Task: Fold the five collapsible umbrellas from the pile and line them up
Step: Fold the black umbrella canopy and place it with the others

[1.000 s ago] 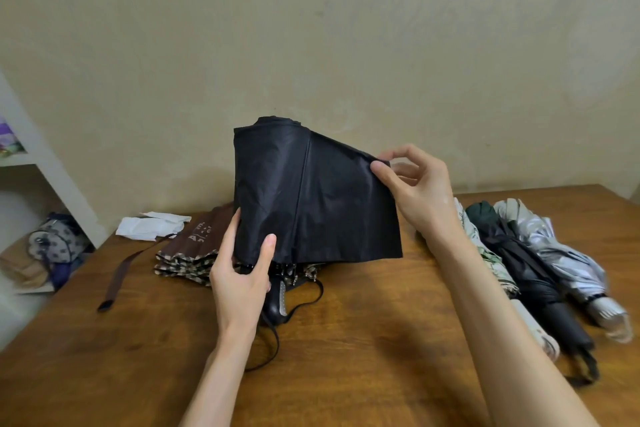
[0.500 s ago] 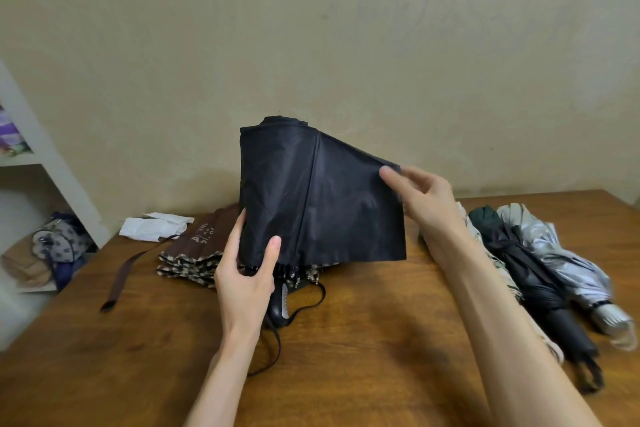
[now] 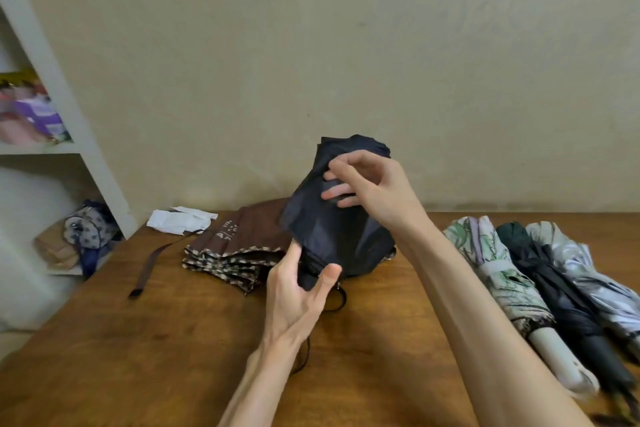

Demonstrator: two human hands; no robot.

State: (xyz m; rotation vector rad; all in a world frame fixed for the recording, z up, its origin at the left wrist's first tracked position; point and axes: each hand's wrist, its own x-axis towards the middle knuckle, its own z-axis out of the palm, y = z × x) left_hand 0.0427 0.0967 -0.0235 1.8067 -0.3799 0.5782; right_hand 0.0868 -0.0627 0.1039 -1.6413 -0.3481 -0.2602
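Wooden surface (image 3: 173, 357) fills the near half of the view. A white shelf unit (image 3: 86, 149) stands far left.

Right side: three finished umbrellas lie side by side, a floral umbrella (image 3: 498, 281), a dark umbrella (image 3: 554, 288) and a silver umbrella (image 3: 595, 274). Long axes run near to far, handles at the near end, tips far. Judged to be the start of the line-up, parked clear of the working space.

Left of centre: a brown umbrella (image 3: 242, 243) lies flat and loose, its patterned hem facing near-left. Judged not yet folded. Its strap (image 3: 152, 263) trails out to the left.

Centre: the black umbrella (image 3: 332, 232) is held up over the surface, just in front of the brown one. Long axis near upright, top leaning slightly right, tip up and far, handle end down. Probably stood this way so the canopy panels hang down and gather round the shaft.

Left hand (image 3: 298, 291): grip wrapped round the lower end, thumb on one side and fingers on the other, steadying it.

Right hand (image 3: 374, 187): fingers curled, grip pinching canopy cloth near the top, seemingly laying a pleat.

A thin black wrist loop (image 3: 341, 298) hangs below the left hand.
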